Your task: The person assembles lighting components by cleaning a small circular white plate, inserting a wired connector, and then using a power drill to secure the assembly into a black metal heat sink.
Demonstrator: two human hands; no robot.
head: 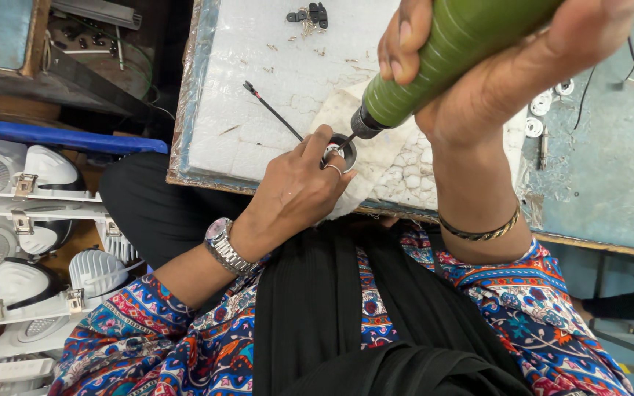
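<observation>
nearest the camera, patterned sleeves and a black cloth hang down the person's front. the left hand, with a metal watch at the wrist and a ring on one finger, is curled shut around a small round metal part, pinching it at the near edge of the table. the part sits on a crumpled white cloth that lies over a white foam sheet. the right hand, a dark bangle on its wrist, is wrapped closed around a green electric screwdriver, held at a slant with its thin bit touching the centre of the round part. just beside the left hand, a thin black wire lies on the foam. further off, near the far edge of the foam, lies a small heap of black clips and screws. to the right, small white round pieces rest on the bare table near a thin wire with a red end. off to the left, below the table, white lamp housings are stacked together.
</observation>
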